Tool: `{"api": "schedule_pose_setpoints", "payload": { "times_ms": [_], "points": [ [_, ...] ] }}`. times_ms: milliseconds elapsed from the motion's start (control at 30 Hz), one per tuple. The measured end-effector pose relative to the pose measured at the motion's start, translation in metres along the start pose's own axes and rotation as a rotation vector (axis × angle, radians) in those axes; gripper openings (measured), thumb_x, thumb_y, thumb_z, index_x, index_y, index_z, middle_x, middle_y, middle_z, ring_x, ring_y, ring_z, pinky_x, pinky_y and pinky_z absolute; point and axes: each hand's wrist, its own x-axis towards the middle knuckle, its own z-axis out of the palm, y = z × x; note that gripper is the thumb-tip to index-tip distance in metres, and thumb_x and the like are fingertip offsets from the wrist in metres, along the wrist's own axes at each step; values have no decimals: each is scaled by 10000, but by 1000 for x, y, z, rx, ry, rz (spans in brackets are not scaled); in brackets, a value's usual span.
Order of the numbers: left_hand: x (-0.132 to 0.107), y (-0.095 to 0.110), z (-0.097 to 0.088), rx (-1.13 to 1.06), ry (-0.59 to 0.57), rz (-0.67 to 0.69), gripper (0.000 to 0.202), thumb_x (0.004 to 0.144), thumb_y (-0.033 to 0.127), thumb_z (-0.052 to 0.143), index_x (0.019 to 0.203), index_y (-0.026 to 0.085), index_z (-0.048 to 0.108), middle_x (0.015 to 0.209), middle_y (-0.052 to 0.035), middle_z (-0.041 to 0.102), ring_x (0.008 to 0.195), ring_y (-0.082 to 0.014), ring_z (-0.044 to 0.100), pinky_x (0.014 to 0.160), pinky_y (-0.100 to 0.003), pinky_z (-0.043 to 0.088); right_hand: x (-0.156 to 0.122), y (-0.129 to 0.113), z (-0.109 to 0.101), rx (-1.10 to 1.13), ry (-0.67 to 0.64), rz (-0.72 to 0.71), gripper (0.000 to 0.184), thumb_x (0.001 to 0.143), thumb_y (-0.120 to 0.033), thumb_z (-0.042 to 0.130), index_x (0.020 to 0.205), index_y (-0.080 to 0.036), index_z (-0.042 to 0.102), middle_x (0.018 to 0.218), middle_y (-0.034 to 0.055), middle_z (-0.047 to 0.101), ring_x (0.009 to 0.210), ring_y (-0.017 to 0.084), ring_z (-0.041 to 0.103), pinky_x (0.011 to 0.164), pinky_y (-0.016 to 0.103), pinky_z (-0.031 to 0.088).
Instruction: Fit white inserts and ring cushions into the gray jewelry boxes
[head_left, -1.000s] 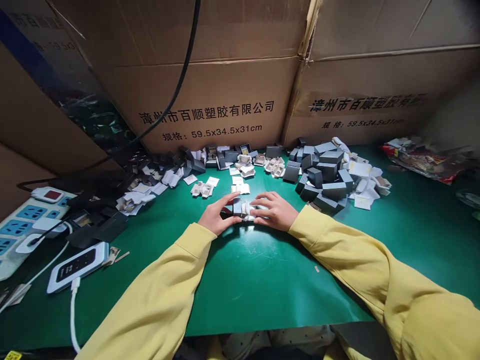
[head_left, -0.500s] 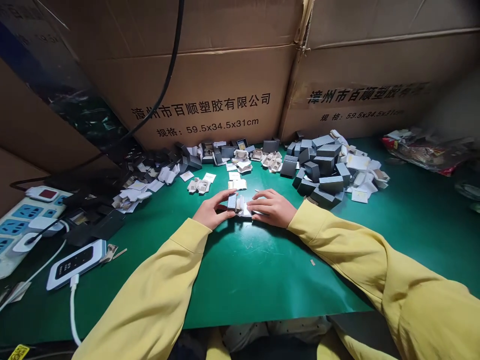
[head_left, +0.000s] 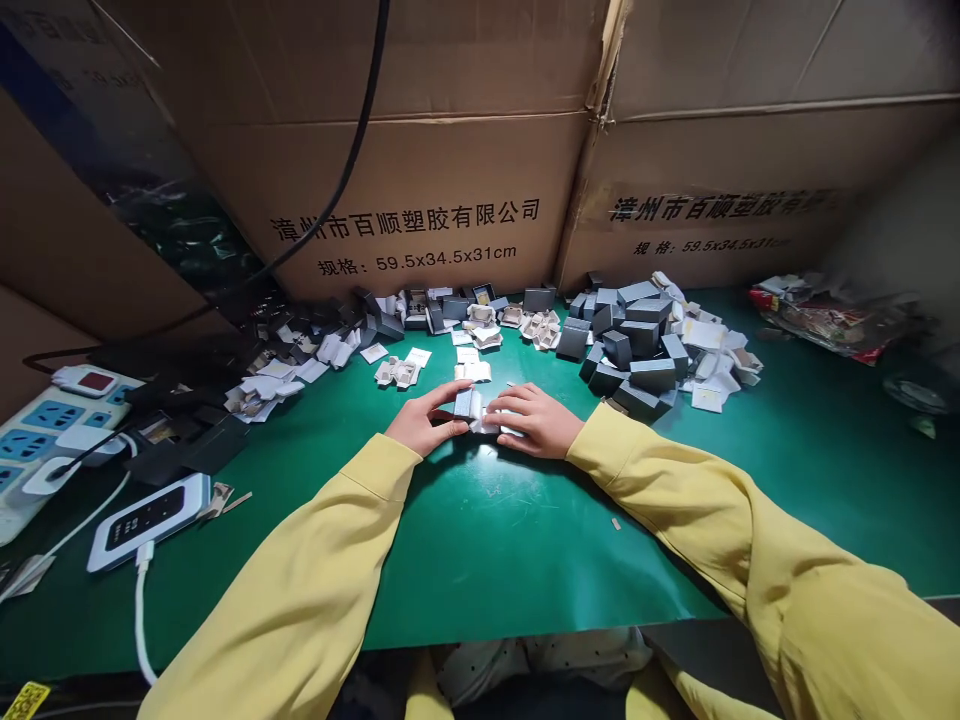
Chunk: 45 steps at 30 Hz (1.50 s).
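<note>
My left hand [head_left: 429, 419] grips a small dark grey box [head_left: 464, 404] between thumb and fingers, just above the green table [head_left: 495, 560]. White folded card [head_left: 484, 418] shows at the box's right side. My right hand [head_left: 538, 418] presses its fingers on this white card from the right; its fingertips partly cover the card. Behind the hands lie a small white paper piece [head_left: 474, 371] and an unfolded card insert [head_left: 398, 372].
A heap of grey boxes [head_left: 637, 340] and white card pieces [head_left: 712, 360] lies right. Dark boxes and papers [head_left: 274, 380] spread left. A white device with a cable [head_left: 150, 520] and a power strip [head_left: 52, 430] sit at far left. Large cartons [head_left: 420, 160] stand behind.
My right hand has shifted slightly left, closer to the box. The white card sits closer against the box in my left hand. The camera view has moved slightly.
</note>
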Motion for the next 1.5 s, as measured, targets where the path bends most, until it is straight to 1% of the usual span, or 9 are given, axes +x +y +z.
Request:
{"api": "schedule_pose_setpoints", "payload": {
  "times_ms": [200, 333, 500, 667, 833, 1033, 1133, 1367, 1500],
  "points": [
    [0, -2, 0, -16, -16, -6, 600, 697, 303, 647, 1268, 211, 485, 1299, -78, 509, 1031, -226, 578, 863, -356, 490, 8, -1, -4, 14, -81, -50, 281, 872, -302, 435, 1103, -202, 562, 1138, 67, 604, 1066, 217, 451, 862, 382, 327],
    [1, 1, -3, 90, -25, -25, 624, 691, 319, 643, 1282, 209, 478, 1242, -71, 553, 822, -174, 612, 783, -332, 502, 12, 0, -6, 2, -128, -57, 290, 859, -287, 445, 1115, -216, 563, 1118, 71, 603, 990, 221, 435, 809, 372, 323],
    [0, 8, -5, 258, -17, -27, 646, 692, 345, 627, 1300, 204, 460, 1102, -46, 631, 618, -105, 530, 677, -278, 483, 16, 1, -5, -1, -161, -69, 234, 853, -274, 435, 1013, -210, 592, 1011, 59, 614, 915, 220, 404, 768, 358, 311],
    [0, 7, -5, 313, 6, -9, 651, 695, 375, 612, 1300, 188, 462, 1116, -52, 627, 684, -132, 557, 712, -283, 485, 19, 1, 0, 9, -160, -68, 192, 832, -262, 448, 946, -207, 593, 921, 57, 598, 879, 212, 389, 764, 356, 313],
    [0, 2, -3, 278, 4, 24, 635, 701, 355, 613, 1299, 204, 462, 1177, -64, 601, 716, -141, 583, 724, -291, 503, 18, 1, 5, 13, -129, -56, 160, 821, -260, 465, 898, -201, 592, 911, 53, 599, 893, 218, 408, 774, 365, 332],
    [-2, -5, 1, 193, 19, 73, 605, 721, 339, 612, 1292, 201, 465, 1272, -75, 532, 857, -177, 620, 805, -307, 506, 9, -3, 6, 33, -17, -16, 200, 853, -250, 448, 1008, -190, 560, 978, 69, 617, 1031, 233, 432, 877, 399, 344],
    [-1, -7, 2, 146, 24, 66, 604, 711, 342, 623, 1280, 199, 478, 1265, -66, 538, 947, -204, 605, 824, -309, 507, 9, -4, 5, 19, 9, -11, 175, 857, -236, 448, 981, -192, 564, 973, 60, 626, 1058, 234, 427, 913, 409, 333],
    [-1, -4, 2, 74, 11, 30, 627, 703, 335, 631, 1289, 185, 467, 1248, -72, 551, 1034, -233, 571, 854, -334, 500, 15, -4, 11, -5, -26, -21, 167, 862, -265, 449, 887, -204, 602, 906, 59, 627, 970, 228, 444, 857, 418, 367],
    [-1, -5, 1, 59, 4, 33, 627, 696, 335, 636, 1286, 197, 472, 1260, -60, 542, 1030, -235, 578, 863, -342, 500, 11, -3, 13, 128, 82, 26, 169, 861, -261, 463, 902, -214, 620, 946, 54, 645, 995, 218, 467, 850, 415, 410]
  ]
}}
